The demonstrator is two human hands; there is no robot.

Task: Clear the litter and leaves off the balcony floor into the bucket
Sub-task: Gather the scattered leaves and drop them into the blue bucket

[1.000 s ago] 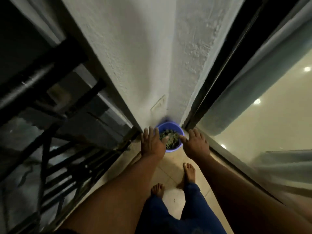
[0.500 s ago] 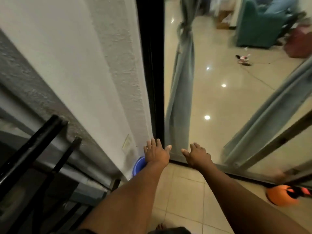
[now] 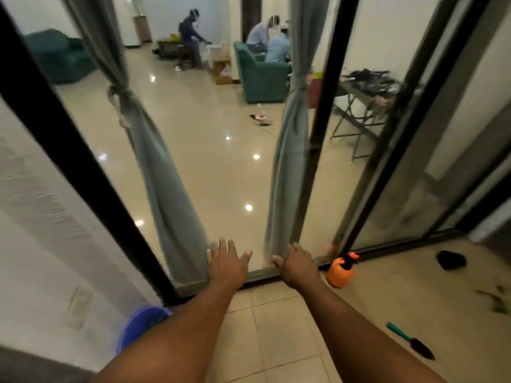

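**Hands free, litter ahead**

Low at the left wall stands the bucket (image 3: 141,326), parked aside. Left hand (image 3: 227,265) and right hand (image 3: 300,266) reach forward, fingers spread, holding nothing, probably for balance. Leaf litter (image 3: 499,298) lies far right on the balcony floor (image 3: 279,333).

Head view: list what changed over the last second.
The view swung right, away from the bucket, which slid from centre to lower left behind the left forearm. The doorway, an orange sprayer and a trowel came into sight. Nothing was gripped or released. Left hand and right hand stay outstretched, open and empty.
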